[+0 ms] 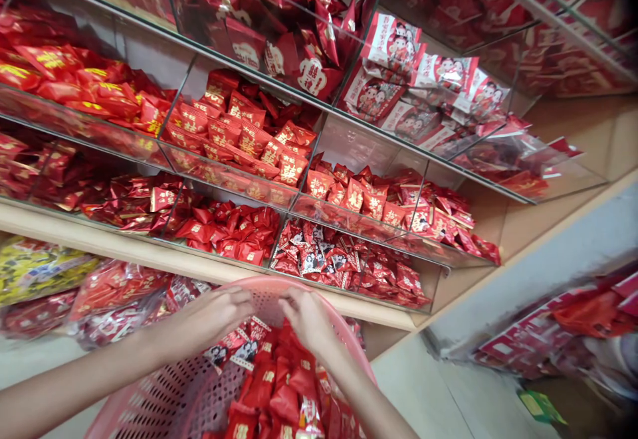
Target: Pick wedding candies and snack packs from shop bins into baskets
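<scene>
A pink plastic basket with a perforated wall holds many small red packets. My left hand is over its far left side, with fingers curled together and their undersides hidden. Right below it are several red, white and black candy-style packets; I cannot tell whether the fingers touch them. My right hand is above the far right part of the basket. Its fingers are partly bent and apart, pointing left, with nothing visible in them.
Beyond the basket stands a tiered shelf with clear dividers, filled with red packets. White-and-red packets lie upper right. Bagged goods sit under the shelf on the left. A green box rests on the floor at right.
</scene>
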{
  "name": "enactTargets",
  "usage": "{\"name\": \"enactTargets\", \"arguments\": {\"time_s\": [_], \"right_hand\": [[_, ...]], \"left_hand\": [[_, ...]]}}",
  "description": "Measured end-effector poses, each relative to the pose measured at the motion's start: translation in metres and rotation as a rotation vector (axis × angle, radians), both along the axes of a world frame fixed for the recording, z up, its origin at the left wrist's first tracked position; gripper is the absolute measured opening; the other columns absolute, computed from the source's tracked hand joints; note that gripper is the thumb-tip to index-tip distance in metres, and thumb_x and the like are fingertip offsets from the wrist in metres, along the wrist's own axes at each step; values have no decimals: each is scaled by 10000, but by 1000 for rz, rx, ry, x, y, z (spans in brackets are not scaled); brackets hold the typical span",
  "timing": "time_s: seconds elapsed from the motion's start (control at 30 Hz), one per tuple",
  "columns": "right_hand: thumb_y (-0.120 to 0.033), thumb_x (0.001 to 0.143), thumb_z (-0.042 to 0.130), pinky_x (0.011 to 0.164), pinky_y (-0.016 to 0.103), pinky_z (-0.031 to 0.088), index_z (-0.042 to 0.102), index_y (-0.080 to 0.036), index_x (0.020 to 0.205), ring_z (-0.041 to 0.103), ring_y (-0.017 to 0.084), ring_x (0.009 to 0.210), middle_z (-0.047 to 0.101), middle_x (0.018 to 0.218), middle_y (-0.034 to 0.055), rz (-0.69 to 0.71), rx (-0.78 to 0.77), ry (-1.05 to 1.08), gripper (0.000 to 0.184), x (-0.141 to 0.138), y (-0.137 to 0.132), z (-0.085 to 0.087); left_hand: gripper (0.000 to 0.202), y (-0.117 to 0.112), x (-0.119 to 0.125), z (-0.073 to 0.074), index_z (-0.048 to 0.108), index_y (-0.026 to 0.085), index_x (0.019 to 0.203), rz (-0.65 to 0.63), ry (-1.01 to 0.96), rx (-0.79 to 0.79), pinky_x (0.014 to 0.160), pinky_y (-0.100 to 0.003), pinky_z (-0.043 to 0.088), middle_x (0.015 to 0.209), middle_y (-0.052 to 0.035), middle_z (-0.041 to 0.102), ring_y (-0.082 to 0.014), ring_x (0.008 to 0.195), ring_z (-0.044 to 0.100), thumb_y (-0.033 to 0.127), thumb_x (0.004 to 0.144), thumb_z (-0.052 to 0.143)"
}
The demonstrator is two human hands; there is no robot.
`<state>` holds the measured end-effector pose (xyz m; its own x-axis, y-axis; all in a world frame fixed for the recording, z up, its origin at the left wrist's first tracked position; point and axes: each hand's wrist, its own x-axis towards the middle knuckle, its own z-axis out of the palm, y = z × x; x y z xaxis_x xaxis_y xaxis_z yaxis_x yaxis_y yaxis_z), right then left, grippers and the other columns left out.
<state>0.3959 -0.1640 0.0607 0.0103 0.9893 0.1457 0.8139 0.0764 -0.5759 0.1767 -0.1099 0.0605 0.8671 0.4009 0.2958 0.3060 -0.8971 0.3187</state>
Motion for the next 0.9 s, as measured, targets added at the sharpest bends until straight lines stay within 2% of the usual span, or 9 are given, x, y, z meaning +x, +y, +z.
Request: {"name": "enactTargets", "arguments": {"time_s": [0.07, 0.13, 0.17, 0.23, 0.37, 0.6, 0.77, 0.9], "right_hand": [[-235, 875, 457, 650, 246, 388, 658, -190, 821, 616, 159, 693, 699, 771, 46, -112, 89, -46, 213, 22, -3, 21], [-266, 881, 461, 610, 248, 363, 634, -197, 804, 618, 168, 698, 694, 776, 49, -317, 129, -171, 201, 43, -1, 35], [-282, 877, 475, 589, 251, 347, 623, -200, 808, 622, 178, 713, 692, 790, 56, -415, 122, -243, 183, 53, 2, 38], [-305, 869, 499, 561, 255, 321, 604, -200, 829, 628, 194, 729, 682, 808, 67, -525, 73, -366, 154, 65, 8, 40], [-271, 883, 477, 551, 256, 317, 573, -195, 917, 639, 197, 775, 662, 909, 86, -536, 35, -493, 127, 69, 18, 32], [-146, 906, 363, 576, 265, 339, 564, -164, 937, 644, 197, 814, 651, 958, 113, -522, -10, -623, 204, 66, 22, 31], [-148, 914, 344, 626, 267, 365, 540, -154, 926, 624, 196, 867, 644, 968, 118, -542, 23, -589, 196, 68, 15, 29], [-197, 923, 341, 681, 285, 388, 502, -158, 932, 593, 209, 867, 624, 952, 113, -514, 164, -469, 166, 72, 5, 26]], "left_hand": [[282, 0, -11, 8, 659, 252, 1059, 43, -17, -41, 897, -270, 438, 1079, -36, 667, -178, 999, 606, 253, 941, 403], [278, 0, -21, 10, 664, 262, 1065, 79, -58, -66, 901, -257, 440, 1097, -27, 666, -173, 1016, 603, 281, 936, 418], [272, 1, -25, 9, 668, 269, 1066, 98, -92, -75, 910, -253, 439, 1107, -22, 667, -173, 1029, 600, 290, 929, 435], [258, 2, -30, 5, 676, 284, 1068, 141, -158, -91, 937, -259, 435, 1130, -14, 666, -180, 1059, 591, 309, 910, 474], [264, 3, -29, -2, 676, 296, 1085, 179, -240, -156, 957, -280, 435, 1134, -11, 673, -192, 1060, 596, 323, 893, 498], [274, 0, -18, 2, 686, 270, 1043, 162, -213, -254, 930, -278, 443, 1097, -27, 685, -201, 1033, 608, 365, 900, 472], [296, -1, -14, 6, 693, 263, 1020, 190, -159, -324, 940, -281, 418, 1096, -26, 684, -212, 1037, 597, 404, 894, 466], [311, -9, -9, 20, 701, 244, 996, 108, -153, -430, 894, -268, 427, 1031, -27, 694, -204, 974, 605, 407, 898, 455]]}}
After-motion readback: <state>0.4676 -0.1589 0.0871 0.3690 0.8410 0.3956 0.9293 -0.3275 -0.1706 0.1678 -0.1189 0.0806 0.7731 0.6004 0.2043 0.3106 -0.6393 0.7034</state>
